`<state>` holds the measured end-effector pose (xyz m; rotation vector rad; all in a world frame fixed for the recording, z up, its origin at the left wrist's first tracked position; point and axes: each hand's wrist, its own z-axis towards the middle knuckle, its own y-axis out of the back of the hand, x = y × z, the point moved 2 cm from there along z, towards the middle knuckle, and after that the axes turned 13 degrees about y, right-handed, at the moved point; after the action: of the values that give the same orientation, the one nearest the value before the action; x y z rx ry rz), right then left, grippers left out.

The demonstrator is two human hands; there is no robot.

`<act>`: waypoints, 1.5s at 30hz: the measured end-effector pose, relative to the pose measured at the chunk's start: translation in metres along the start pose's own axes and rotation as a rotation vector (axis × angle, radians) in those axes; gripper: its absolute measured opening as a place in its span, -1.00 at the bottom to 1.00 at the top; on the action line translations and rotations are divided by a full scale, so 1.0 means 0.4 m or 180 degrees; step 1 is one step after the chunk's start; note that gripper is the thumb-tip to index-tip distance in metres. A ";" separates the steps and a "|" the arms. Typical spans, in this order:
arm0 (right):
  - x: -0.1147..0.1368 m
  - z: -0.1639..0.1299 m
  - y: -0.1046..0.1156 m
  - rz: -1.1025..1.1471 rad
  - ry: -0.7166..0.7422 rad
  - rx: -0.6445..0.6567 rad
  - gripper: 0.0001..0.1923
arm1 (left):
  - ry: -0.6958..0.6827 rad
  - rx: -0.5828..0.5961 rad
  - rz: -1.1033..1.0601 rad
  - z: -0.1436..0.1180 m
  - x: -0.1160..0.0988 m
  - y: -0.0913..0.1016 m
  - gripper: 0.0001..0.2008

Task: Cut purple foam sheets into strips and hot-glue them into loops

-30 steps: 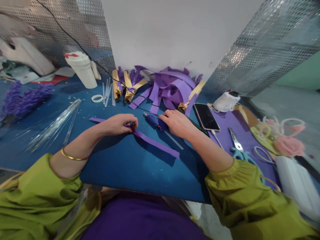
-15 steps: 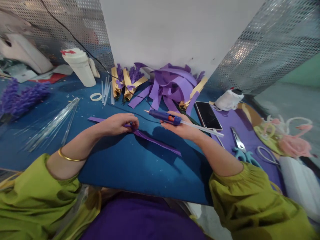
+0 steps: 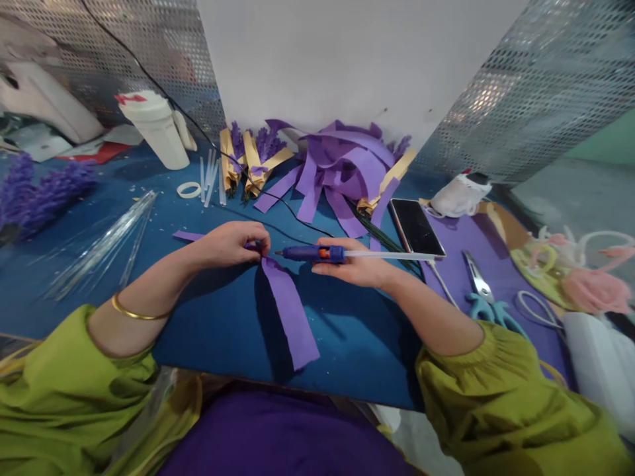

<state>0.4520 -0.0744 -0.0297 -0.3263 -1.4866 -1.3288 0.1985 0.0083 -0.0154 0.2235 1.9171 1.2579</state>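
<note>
Between the thumb and fingers of my left hand (image 3: 237,243) a purple paper strip (image 3: 292,314) is pinched near its middle. Its wide tail hangs toward the table's front edge, and a shorter end pokes out left of the wrist. My right hand (image 3: 354,263) is closed round a blue hot glue gun (image 3: 313,254). The gun lies level, its nozzle pointing left, a little to the right of the pinched spot. A long translucent glue stick (image 3: 389,254) sticks out of its back. The fingers under the gun are partly hidden.
Behind the hands lie a heap of purple strips (image 3: 342,155) and small wrapped lavender bunches (image 3: 255,165). To the right are a phone (image 3: 417,226) and scissors (image 3: 481,284). Clear glue sticks (image 3: 211,178), a tape roll (image 3: 189,190) and a white cup (image 3: 156,129) stand left. A black cord crosses the table.
The glue gun has moved left and down, and its nozzle is now close to the left fingers. The strip's tail has swung toward me and turned its broad face up.
</note>
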 end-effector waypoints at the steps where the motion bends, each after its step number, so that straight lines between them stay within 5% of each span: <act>1: -0.001 0.000 -0.002 0.0000 -0.0010 -0.0009 -0.62 | 0.0003 0.0005 0.0000 0.000 -0.001 0.000 -0.88; 45: 0.040 0.015 -0.032 -0.0918 -0.0068 0.0151 -0.65 | -0.0006 0.0019 0.0026 0.002 0.009 -0.007 -0.89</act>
<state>0.4330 -0.0804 -0.0225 -0.0971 -1.6248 -1.5164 0.1975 0.0092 -0.0195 0.2357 1.9203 1.2570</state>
